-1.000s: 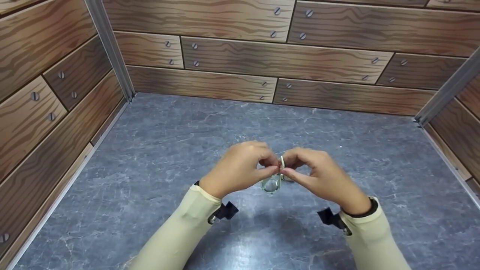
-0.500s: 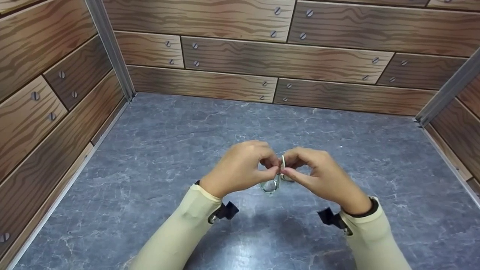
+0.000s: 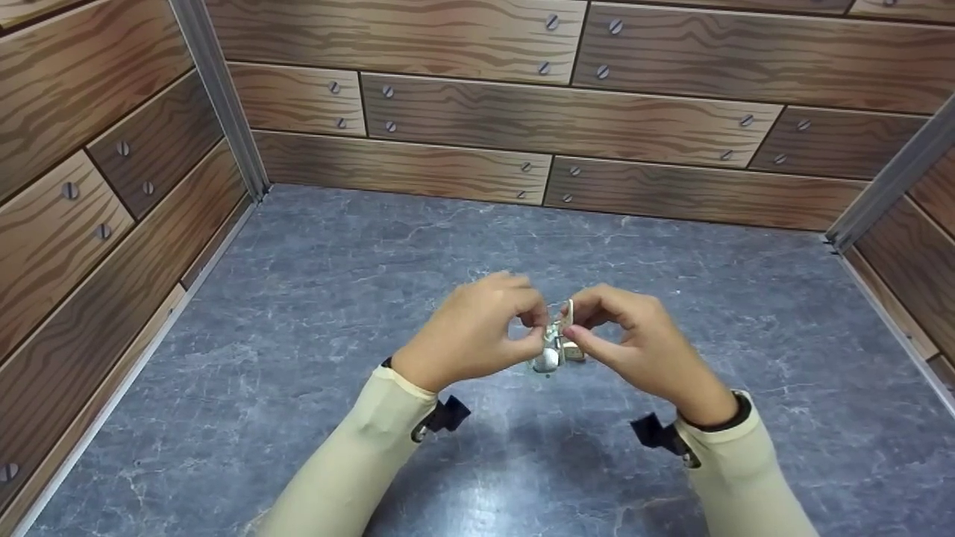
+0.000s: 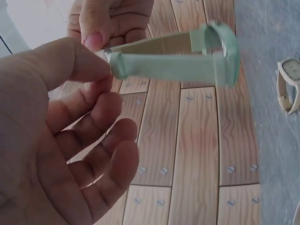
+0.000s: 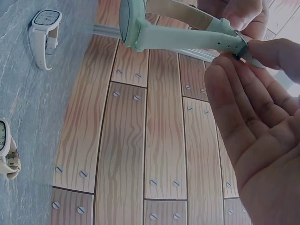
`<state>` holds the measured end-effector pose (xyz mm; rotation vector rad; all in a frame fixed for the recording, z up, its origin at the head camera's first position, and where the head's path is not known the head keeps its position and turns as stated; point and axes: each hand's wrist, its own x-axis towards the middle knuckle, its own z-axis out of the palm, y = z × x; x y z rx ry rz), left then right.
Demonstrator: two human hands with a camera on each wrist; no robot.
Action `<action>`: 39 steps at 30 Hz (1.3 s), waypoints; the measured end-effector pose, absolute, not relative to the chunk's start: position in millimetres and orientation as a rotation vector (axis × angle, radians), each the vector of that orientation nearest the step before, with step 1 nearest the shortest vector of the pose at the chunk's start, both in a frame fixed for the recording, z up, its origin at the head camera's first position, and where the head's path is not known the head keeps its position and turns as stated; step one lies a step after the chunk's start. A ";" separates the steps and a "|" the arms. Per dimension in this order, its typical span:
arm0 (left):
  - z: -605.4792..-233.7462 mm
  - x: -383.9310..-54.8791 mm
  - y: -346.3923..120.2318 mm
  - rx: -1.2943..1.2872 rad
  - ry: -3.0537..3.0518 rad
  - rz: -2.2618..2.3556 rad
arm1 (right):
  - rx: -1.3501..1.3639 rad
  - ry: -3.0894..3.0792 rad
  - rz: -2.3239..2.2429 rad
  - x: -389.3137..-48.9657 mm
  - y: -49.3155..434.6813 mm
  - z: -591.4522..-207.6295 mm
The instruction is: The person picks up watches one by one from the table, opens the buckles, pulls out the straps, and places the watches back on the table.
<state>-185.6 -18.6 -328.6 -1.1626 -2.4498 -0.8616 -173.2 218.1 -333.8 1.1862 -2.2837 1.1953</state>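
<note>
A mint-green wristwatch [image 3: 548,359] hangs in the air between my two hands, its strap joined in a loop and its case lowest in the head view. My left hand [image 3: 477,328] pinches the strap end near the buckle with thumb and forefinger, the other fingers loosely bent. From the other side my right hand [image 3: 634,335] pinches the strap tip. In the right wrist view the mint-green strap [image 5: 187,40] runs through a dark metal buckle [image 5: 241,45] to the right thumb and fingers. The left wrist view shows the watch's case [image 4: 230,56] edge-on.
A white watch [image 5: 46,29] and a cream watch [image 5: 4,143] stand on the grey marbled tabletop [image 3: 373,298]. In the head view a beige watch [image 3: 574,351] shows partly below the hands. Wood-patterned panels [image 3: 462,104] enclose the table at the back and sides.
My left fingertips have shifted slightly left, away from the right hand's. The watch has turned and moved a little up and right, and more of the beige watch behind it shows.
</note>
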 end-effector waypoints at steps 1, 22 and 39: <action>-328.4 -185.5 -19.0 -1.156 -2.448 -0.872 | 1.182 -2.282 1.199 -173.3 218.3 -333.9; -328.8 -185.7 -16.8 -1.188 -2.566 -1.188 | 1.172 -2.257 1.217 -174.7 220.1 -333.4; -330.7 -183.4 -8.4 -1.190 -2.465 -1.042 | 1.158 -2.207 1.149 -174.6 218.8 -332.0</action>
